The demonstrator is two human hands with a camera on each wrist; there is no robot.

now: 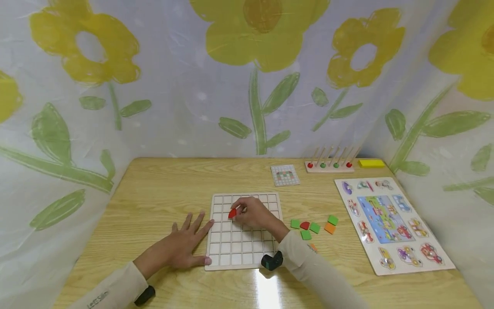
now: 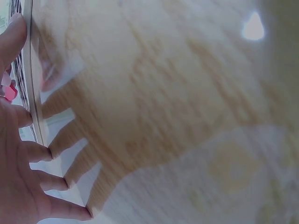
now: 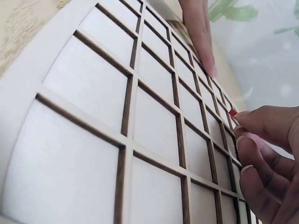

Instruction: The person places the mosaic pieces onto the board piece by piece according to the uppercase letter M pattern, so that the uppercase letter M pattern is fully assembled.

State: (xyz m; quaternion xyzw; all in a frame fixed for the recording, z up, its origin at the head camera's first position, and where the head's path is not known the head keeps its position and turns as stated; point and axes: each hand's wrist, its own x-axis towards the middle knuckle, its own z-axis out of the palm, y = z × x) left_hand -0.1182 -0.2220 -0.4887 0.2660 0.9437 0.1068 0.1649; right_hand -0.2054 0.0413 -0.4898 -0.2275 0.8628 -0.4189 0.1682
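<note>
A white grid board [image 1: 225, 259] with square cells lies on the wooden table. Over its upper left part my right hand [image 1: 252, 213] pinches a small red tile [image 1: 232, 213] with a curved edge. In the right wrist view only a bit of the red tile [image 3: 232, 112] shows at the fingertips; whether it touches the board I cannot tell. My left hand [image 1: 181, 246] rests spread beside the board, thumb and a fingertip at its left edge. Right of the board lie several green tiles [image 1: 306, 234], another red tile [image 1: 305, 225] and an orange tile [image 1: 329, 228].
Behind the board lies a small pattern card [image 1: 284, 175]. A peg rack with beads [image 1: 329, 168] and a yellow block [image 1: 371, 163] stand at the back right. A picture puzzle board [image 1: 378, 257] covers the right side. Flower-printed curtains [image 1: 173, 86] surround the table.
</note>
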